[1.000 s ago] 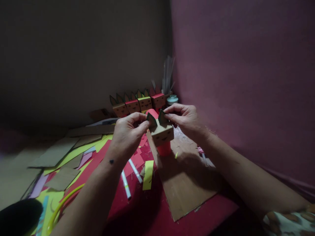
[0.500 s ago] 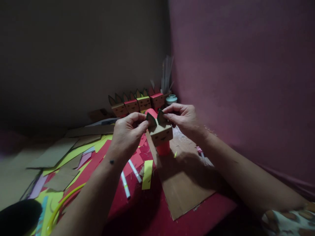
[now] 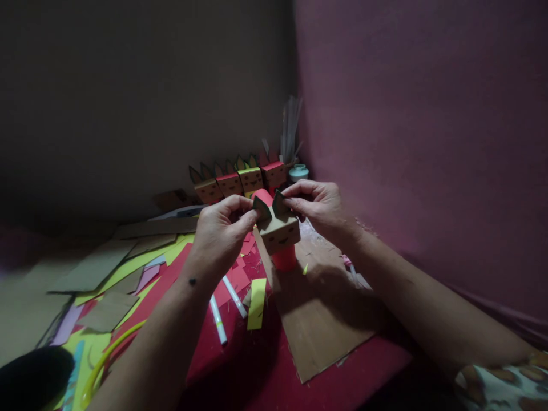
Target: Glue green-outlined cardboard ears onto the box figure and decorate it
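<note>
A small brown paper box figure (image 3: 279, 235) with a drawn face and two green-edged ears is held up between my hands, above a red paper cylinder (image 3: 284, 260). My left hand (image 3: 220, 234) pinches the figure's left ear between thumb and fingers. My right hand (image 3: 319, 208) pinches its right ear the same way. Both hands are closed on the figure. Under them lies a brown cardboard sheet (image 3: 319, 325) on the red surface.
A row of similar box figures (image 3: 240, 180) stands at the back by the wall, next to a pale blue pot (image 3: 298, 172). Coloured paper scraps (image 3: 128, 274), two white markers (image 3: 226, 311), a yellow strip (image 3: 257, 304) and a yellow hoop (image 3: 103, 362) lie at the left. A pink wall closes the right side.
My hands and the figure have barely shifted; the grip on the two ears is the same.
</note>
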{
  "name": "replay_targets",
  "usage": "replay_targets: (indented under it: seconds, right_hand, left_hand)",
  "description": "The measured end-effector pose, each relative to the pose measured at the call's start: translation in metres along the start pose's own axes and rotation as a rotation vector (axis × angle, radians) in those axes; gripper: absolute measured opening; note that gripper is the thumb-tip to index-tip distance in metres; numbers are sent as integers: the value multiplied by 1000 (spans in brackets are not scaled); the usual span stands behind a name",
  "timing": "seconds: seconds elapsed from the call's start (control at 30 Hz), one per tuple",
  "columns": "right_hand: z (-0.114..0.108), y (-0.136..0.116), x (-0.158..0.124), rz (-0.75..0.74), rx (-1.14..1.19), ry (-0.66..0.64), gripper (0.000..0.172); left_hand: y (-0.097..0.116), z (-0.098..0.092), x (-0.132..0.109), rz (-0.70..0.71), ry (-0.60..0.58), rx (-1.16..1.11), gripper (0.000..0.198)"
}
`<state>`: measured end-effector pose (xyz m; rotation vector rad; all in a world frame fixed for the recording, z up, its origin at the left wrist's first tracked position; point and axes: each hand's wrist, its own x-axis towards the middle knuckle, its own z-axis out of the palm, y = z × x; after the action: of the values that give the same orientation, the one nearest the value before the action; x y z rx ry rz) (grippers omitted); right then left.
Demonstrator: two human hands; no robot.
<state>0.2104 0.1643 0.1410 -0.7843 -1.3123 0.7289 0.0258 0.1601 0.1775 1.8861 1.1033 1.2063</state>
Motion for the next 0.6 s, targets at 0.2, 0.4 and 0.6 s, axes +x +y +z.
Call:
replay_targets:
  seconds: [0.2,0.4,0.6]
  right_hand:
    - [0,-1,0,1,-6,1,5]
    - [0,-3,0,7,-6,-19,7]
    - [-1,-7,-2,9,-26,-33,8]
  left_hand:
    - [0,-1,-1,-9,-4,4,6]
    - [2,-3,-3,-41,-24,19,8]
    - [2,-4,-4,-45,-22,-18,11]
